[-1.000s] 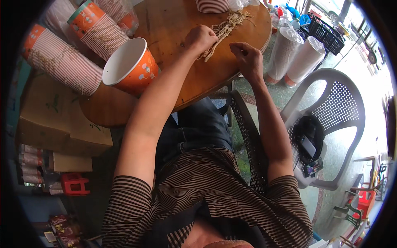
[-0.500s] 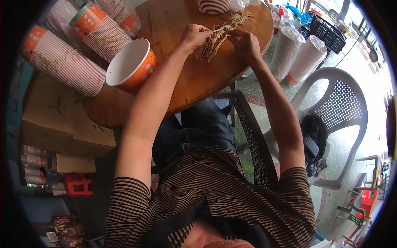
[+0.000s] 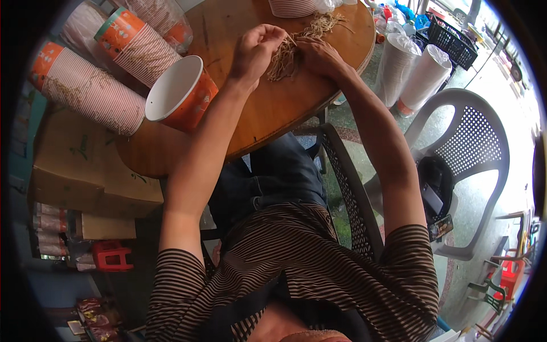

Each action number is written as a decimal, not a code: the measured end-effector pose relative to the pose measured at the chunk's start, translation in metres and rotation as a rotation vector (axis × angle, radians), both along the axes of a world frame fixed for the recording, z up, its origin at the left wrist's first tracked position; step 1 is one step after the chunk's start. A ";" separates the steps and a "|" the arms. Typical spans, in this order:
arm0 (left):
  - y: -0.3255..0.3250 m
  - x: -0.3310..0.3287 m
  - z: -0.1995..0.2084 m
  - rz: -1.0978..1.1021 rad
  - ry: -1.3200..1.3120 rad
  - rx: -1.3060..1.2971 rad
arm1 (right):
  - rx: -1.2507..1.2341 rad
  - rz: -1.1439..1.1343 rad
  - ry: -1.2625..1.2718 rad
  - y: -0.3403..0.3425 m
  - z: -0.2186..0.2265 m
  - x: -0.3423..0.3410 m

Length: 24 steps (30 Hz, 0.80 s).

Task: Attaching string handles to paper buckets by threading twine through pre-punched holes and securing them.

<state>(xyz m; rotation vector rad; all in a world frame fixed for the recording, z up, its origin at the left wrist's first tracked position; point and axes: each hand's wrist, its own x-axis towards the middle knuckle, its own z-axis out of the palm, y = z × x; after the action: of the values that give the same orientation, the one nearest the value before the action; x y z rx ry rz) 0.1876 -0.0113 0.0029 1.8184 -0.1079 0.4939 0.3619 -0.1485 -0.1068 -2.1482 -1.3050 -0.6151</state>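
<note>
a: round wooden surface (image 3: 268, 108) noted; the bundle of tan strands (image 3: 285, 54) is laid on it, long axis running away from the body.

b: bundle is flanked by both: left hand (image 3: 256, 48) and right hand (image 3: 319, 54) are pinched on it, equally near.

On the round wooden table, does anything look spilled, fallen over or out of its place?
Yes. An orange paper cup lies on its side on the table, its open mouth facing the camera. Loose tan strands are scattered beyond the bundle that the left hand and right hand hold.
</note>
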 end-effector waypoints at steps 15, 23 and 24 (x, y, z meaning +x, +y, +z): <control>0.003 -0.279 0.064 -0.095 0.384 0.081 | 0.095 0.002 -0.263 -0.008 0.039 -0.047; 0.025 -0.260 0.007 -0.126 0.484 -0.039 | -0.224 0.741 1.270 -0.013 0.099 -0.268; 0.026 -0.259 0.005 -0.116 0.485 -0.025 | -0.297 0.793 1.281 -0.009 0.092 -0.271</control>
<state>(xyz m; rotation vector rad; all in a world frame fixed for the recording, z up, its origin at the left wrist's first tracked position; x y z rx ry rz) -0.0714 0.0151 0.0079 1.8461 0.1241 -0.0346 0.0905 -0.1577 -0.0143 -1.4065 -1.2541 1.1397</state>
